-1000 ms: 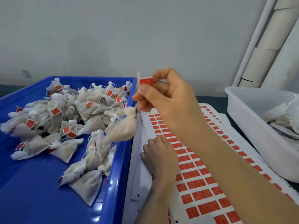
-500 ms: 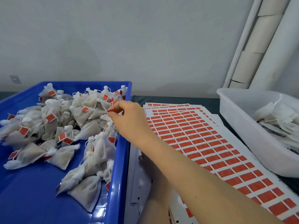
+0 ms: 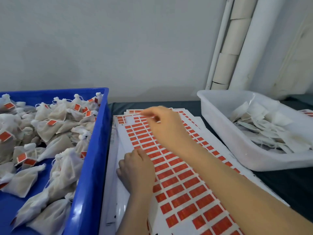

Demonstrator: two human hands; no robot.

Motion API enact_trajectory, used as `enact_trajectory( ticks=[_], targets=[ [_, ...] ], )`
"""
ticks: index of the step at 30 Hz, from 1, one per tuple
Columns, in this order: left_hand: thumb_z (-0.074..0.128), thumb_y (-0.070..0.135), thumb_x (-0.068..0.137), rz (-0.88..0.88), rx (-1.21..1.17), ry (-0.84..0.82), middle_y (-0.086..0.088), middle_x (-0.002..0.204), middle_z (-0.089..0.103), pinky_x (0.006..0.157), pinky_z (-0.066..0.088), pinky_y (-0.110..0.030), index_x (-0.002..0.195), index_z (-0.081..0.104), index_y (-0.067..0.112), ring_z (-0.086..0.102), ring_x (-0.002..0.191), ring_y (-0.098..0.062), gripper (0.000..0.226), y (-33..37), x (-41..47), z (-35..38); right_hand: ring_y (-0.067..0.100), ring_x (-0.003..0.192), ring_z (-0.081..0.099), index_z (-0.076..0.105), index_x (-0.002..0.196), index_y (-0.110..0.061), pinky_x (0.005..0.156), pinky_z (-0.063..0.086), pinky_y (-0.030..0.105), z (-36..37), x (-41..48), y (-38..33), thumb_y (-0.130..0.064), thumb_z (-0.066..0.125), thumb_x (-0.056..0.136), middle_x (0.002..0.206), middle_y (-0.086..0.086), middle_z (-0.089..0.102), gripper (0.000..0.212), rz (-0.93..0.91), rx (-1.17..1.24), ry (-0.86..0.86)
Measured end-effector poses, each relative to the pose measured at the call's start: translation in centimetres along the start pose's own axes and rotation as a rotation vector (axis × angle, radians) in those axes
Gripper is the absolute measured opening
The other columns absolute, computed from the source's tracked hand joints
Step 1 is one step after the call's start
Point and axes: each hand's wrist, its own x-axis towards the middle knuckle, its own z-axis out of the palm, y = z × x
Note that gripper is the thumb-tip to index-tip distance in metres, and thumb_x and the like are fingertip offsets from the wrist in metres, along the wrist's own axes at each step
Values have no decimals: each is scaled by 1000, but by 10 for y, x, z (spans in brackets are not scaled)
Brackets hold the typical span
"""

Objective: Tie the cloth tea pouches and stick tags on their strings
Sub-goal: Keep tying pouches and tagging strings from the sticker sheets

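Observation:
A blue tray (image 3: 100, 136) on the left holds a heap of tied cloth tea pouches (image 3: 57, 114), many with red tags on their strings. Sheets of red tag stickers (image 3: 184, 190) lie stacked on the table in the middle. My left hand (image 3: 137, 170) rests knuckles-up on the sheets' left side, fingers bent down towards the edge, holding nothing I can see. Blurred by motion, my right hand (image 3: 163, 127) hovers over the far end of the sheets with loosely curled fingers and nothing in it.
A white plastic tub (image 3: 220, 128) at the right holds flat, untied pouches (image 3: 264, 128). White pipes and cardboard tubes (image 3: 237, 48) lean in the back right corner. A grey wall closes the back. Dark tabletop shows between the containers.
My right hand carried a tagged pouch left to the blue tray, let it go there, and has swung back right over the sticker sheets. My left hand stayed on the sheets.

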Motion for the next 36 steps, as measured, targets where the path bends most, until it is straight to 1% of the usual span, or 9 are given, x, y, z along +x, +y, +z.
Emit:
enact_trajectory(
  ticks=[4, 7, 11, 14, 20, 24, 28, 32, 36],
  targets=[
    [34, 49, 96, 12, 5, 26, 3, 87, 61, 88, 49, -40, 87, 57, 23, 57, 78, -15, 36, 0, 0, 6, 0, 82, 56, 67, 102, -22, 72, 39, 10, -79, -11, 58, -19, 51, 94, 103, -8, 64, 18, 44, -144, 191],
    [35, 49, 95, 20, 36, -2, 3, 88, 63, 88, 50, -41, 87, 57, 24, 59, 78, -16, 35, -2, 2, 7, 17, 91, 57, 67, 107, -13, 81, 40, 22, -135, -12, 113, -7, 49, 91, 111, 5, 66, 24, 209, -342, 272],
    [34, 59, 86, 165, 273, -33, 10, 79, 62, 75, 54, -31, 89, 62, 29, 59, 65, -13, 41, -3, -9, 2, 26, 98, 55, 58, 119, -12, 76, 38, 28, -190, -23, 185, -21, 58, 88, 118, 10, 61, 32, 640, -698, -172],
    [34, 64, 87, 211, 438, -104, 16, 84, 63, 79, 51, -27, 96, 65, 33, 60, 72, -10, 44, -4, -9, 2, 21, 107, 54, 42, 136, -20, 83, 39, 27, -198, -37, 209, -40, 65, 82, 128, 4, 54, 62, 780, -808, -466],
    [25, 72, 85, 249, 564, -264, 14, 145, 43, 113, 27, -42, 145, 30, 36, 39, 134, -16, 70, -2, -5, 11, 24, 110, 47, 44, 132, -35, 87, 43, 35, -198, -20, 233, -50, 62, 79, 123, 0, 54, 59, 519, -993, -410],
    [20, 75, 83, 254, 610, -306, 15, 151, 33, 116, 20, -44, 148, 21, 36, 31, 139, -16, 76, -2, -2, 11, 24, 116, 39, 52, 124, -40, 90, 34, 36, -191, -9, 240, -49, 59, 81, 124, -1, 54, 45, 470, -1136, -472],
    [18, 73, 84, 245, 607, -299, 15, 151, 34, 116, 19, -45, 147, 24, 37, 30, 139, -17, 73, 0, -1, 11, 21, 90, 49, 69, 91, -29, 86, 39, 34, -191, -7, 242, -31, 52, 84, 97, 0, 62, 18, 406, -1098, -379],
    [18, 74, 83, 245, 640, -296, 14, 153, 32, 116, 19, -45, 148, 23, 36, 29, 140, -17, 75, 2, -4, 11, 20, 103, 54, 61, 108, -34, 81, 44, 33, -180, -8, 242, -31, 52, 85, 114, -3, 60, 25, 262, -971, -394],
    [19, 74, 84, 251, 648, -308, 13, 154, 29, 116, 19, -45, 149, 21, 35, 27, 141, -17, 75, 4, -5, 11, 21, 88, 57, 59, 111, -34, 78, 50, 33, -165, -6, 239, -14, 52, 84, 105, 1, 62, 34, 270, -884, -481]
  ],
)
